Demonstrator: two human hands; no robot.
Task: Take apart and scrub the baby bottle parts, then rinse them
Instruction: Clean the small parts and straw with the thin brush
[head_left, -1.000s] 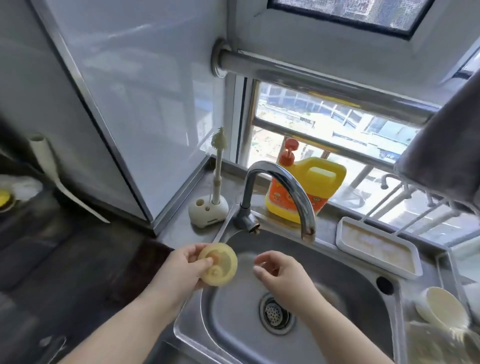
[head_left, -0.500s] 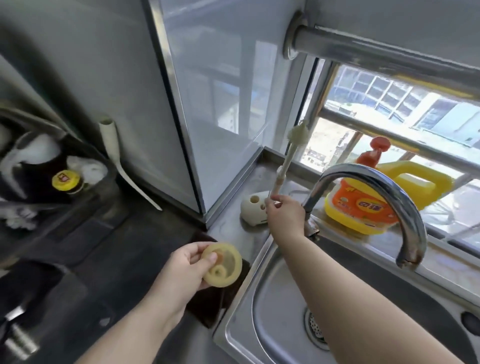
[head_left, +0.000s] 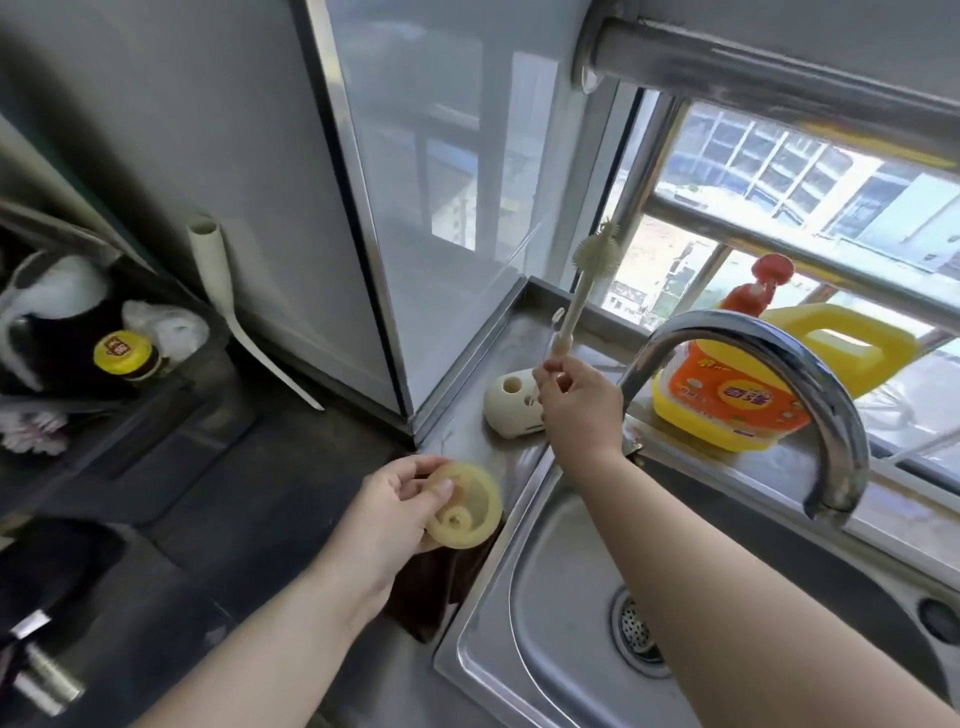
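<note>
Just left of the sink's (head_left: 498, 613) rim, above the dark desk (head_left: 270, 467), the left hand (head_left: 395, 514) holds the pale yellow bottle nipple (head_left: 465, 506), its fingers (head_left: 441, 487) curled round the wide flange with the thumb pressing on its face. Beyond it, at the back corner of the steel ledge, the right hand (head_left: 579, 402) pinches the lower handle of a slim cream nipple brush (head_left: 584, 291), which stands tilted, bristled head uppermost, just over its rounded white holder (head_left: 506, 405). Right of that hand curves the chrome faucet (head_left: 769, 374), its spout hanging over the basin. Behind the faucet, a yellow and orange detergent jug (head_left: 753, 384) with a red pump sits on the windowsill.
</note>
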